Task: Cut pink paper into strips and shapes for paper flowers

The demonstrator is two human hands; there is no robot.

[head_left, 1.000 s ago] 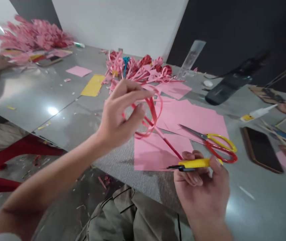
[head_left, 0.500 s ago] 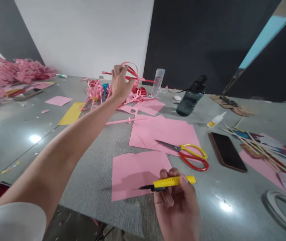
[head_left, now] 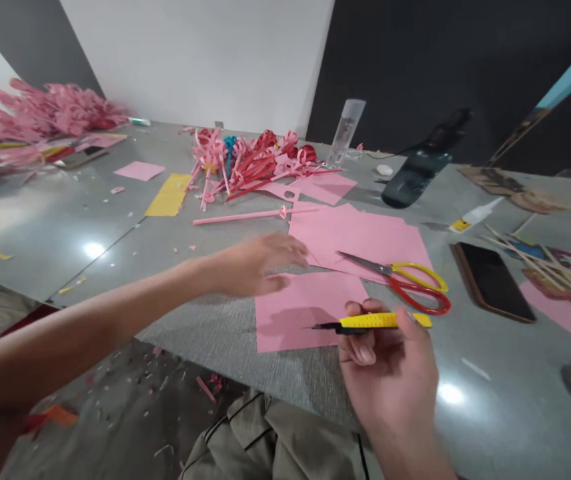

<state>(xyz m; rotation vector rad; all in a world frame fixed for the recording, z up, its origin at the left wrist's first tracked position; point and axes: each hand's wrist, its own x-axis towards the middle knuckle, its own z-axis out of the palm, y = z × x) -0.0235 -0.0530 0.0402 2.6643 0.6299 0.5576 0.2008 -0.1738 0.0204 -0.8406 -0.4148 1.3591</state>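
- Your right hand (head_left: 390,373), lower right of centre, has its grip closed around a yellow cutter (head_left: 375,321).
- Your left hand (head_left: 260,263), mid-frame, keeps a loose, wide grip over the worktop (head_left: 75,220), near a pink sheet (head_left: 305,313).

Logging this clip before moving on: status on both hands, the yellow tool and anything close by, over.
Left hand open, empty. Right hand holds yellow-and-black tool, tip over nearest pink sheet. Scissors lie close by that sheet.
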